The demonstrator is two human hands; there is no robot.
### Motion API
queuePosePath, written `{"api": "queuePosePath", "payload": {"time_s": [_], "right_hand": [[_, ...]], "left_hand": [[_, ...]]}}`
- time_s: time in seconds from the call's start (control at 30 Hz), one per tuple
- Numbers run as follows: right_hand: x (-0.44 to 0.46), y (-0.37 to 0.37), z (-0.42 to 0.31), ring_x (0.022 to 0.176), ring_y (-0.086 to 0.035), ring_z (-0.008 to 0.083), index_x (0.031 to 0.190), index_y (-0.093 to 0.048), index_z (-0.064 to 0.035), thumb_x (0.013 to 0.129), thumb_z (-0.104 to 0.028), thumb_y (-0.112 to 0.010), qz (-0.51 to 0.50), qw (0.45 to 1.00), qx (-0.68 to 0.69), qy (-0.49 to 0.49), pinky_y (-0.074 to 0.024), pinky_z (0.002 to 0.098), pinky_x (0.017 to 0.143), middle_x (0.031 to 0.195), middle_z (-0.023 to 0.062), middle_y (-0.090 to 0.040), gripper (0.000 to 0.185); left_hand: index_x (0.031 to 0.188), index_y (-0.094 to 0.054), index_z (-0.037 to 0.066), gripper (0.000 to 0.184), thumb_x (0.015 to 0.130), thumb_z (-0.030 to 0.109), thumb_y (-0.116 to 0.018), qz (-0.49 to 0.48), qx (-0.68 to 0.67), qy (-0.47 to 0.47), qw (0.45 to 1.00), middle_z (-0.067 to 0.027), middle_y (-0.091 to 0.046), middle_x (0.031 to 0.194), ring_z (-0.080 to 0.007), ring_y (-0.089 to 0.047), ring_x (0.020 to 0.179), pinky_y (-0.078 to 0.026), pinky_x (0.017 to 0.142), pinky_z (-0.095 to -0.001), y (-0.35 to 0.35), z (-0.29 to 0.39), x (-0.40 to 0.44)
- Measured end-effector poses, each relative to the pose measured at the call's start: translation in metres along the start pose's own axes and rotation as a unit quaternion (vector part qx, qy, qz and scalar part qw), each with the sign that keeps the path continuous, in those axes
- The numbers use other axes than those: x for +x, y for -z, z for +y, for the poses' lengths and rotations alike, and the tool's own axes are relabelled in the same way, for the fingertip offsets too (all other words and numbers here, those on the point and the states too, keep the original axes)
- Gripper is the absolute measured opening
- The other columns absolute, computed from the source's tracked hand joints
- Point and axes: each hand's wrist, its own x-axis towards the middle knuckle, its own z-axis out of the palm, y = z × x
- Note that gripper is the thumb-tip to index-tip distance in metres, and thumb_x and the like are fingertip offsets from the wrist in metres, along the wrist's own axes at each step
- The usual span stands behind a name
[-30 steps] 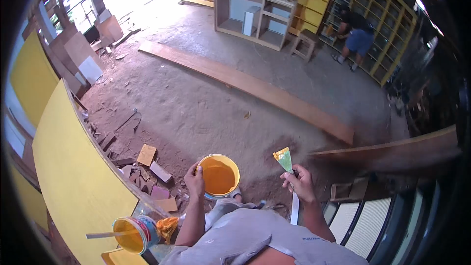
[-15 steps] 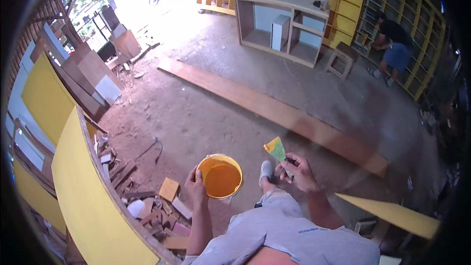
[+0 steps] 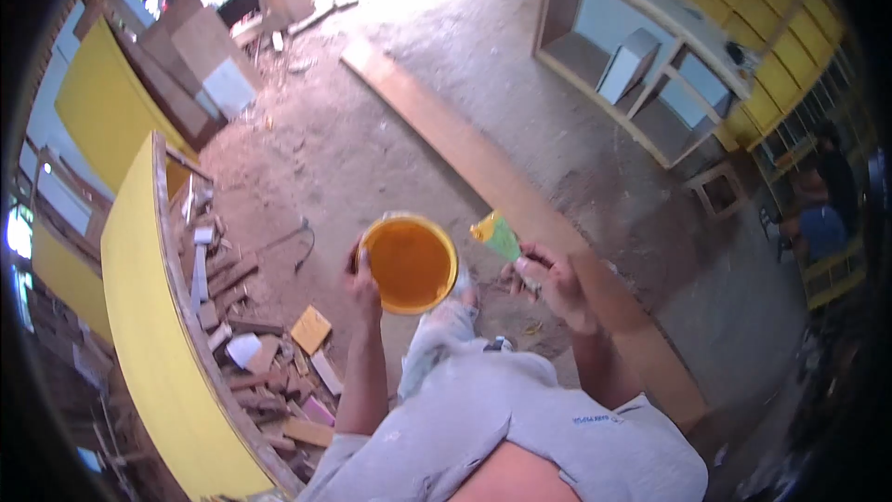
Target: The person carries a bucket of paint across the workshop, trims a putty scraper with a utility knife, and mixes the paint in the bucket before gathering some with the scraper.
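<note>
My left hand (image 3: 363, 281) grips the left rim of a round bucket (image 3: 409, 263) that holds orange-yellow paint or putty. To the right, my right hand (image 3: 555, 284) is closed on the handle of a green putty knife (image 3: 500, 235). Its wide blade points up and left, with orange-yellow material along the edge. A small gap separates the blade from the bucket's rim. Both hands are in front of my body, above the dirt floor.
A long wooden plank (image 3: 520, 195) lies across the floor. Yellow panels (image 3: 149, 307) stand at left beside wood scraps (image 3: 269, 363). An unfinished cabinet (image 3: 641, 56) and a stool (image 3: 720, 191) are at upper right. Another person (image 3: 825, 204) is low by yellow lattice frames.
My view has swung to the left, so the plank, cabinet and other person appear farther right. Bucket and putty knife stay in my hands and sit higher in view. The blade is nearer the bucket.
</note>
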Motion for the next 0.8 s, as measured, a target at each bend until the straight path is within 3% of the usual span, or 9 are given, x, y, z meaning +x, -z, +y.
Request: {"api": "queuePosePath", "payload": {"time_s": [0.17,0.27,0.4,0.43,0.63,0.8], "right_hand": [[0.166,0.022,-0.031,0.073,-0.066,0.0085,0.121,-0.068,0.0033,0.099,-0.011,-0.065,-0.011,0.998,-0.062,0.014,-0.049,0.0239,0.058,0.092,0.004,-0.072,0.027],[0.252,0.022,-0.095,0.076,-0.066,0.0076,0.121,-0.071,0.0026,0.097,-0.011,-0.068,-0.04,0.984,-0.176,-0.001,-0.0504,0.0247,0.064,0.088,0.0027,-0.072,0.027],[0.358,0.029,-0.156,0.074,-0.068,0.0176,0.116,-0.075,0.0011,0.095,-0.012,-0.069,-0.08,0.933,-0.341,0.078,-0.0541,0.032,0.072,0.09,0.0129,-0.076,0.026],[0.381,0.025,-0.187,0.077,-0.071,0.0268,0.116,-0.075,0.0006,0.093,-0.013,-0.068,-0.095,0.922,-0.375,0.013,-0.0555,0.0366,0.075,0.094,0.0189,-0.076,0.027],[0.534,0.05,-0.23,0.088,-0.073,0.0381,0.11,-0.076,-0.0021,0.095,-0.018,-0.061,-0.097,0.864,-0.49,0.063,-0.0562,0.0465,0.081,0.096,0.0228,-0.074,0.026],[0.676,0.088,-0.25,0.093,-0.072,0.0391,0.115,-0.076,-0.0048,0.094,-0.023,-0.065,-0.14,0.821,-0.553,0.01,-0.0559,0.0466,0.086,0.1,0.0218,-0.075,0.03]], "left_hand": [[0.129,-0.068,-0.005,0.027,0.105,0.006,-0.061,-0.017,0.002,0.0,1.0,-0.0126,-0.073,0.121,-0.0154,-0.067,0.11,-0.052,0.097,-0.0279,-0.086,-0.003,0.141],[0.128,-0.07,-0.003,0.027,0.104,0.004,-0.062,-0.034,0.025,-0.037,0.998,-0.0111,-0.075,0.117,-0.0144,-0.068,0.106,-0.053,0.095,-0.0269,-0.142,0.006,0.229],[0.124,-0.072,-0.002,0.025,0.101,0.002,-0.064,-0.085,0.035,-0.029,0.995,-0.0113,-0.076,0.115,-0.0148,-0.07,0.102,-0.055,0.093,-0.0281,-0.211,0.023,0.339],[0.124,-0.073,-0.002,0.025,0.101,0.002,-0.064,-0.093,0.037,-0.036,0.994,-0.0116,-0.076,0.115,-0.0151,-0.07,0.103,-0.055,0.094,-0.0285,-0.228,0.028,0.363],[0.122,-0.073,-0.002,0.024,0.1,0.001,-0.064,-0.131,0.054,-0.065,0.988,-0.0141,-0.076,0.115,-0.0177,-0.071,0.106,-0.055,0.096,-0.031,-0.324,0.04,0.497],[0.122,-0.073,-0.003,0.025,0.099,0.0,-0.064,-0.146,0.063,-0.082,0.984,-0.0154,-0.076,0.114,-0.0194,-0.071,0.106,-0.056,0.096,-0.0325,-0.415,0.036,0.606]]}}
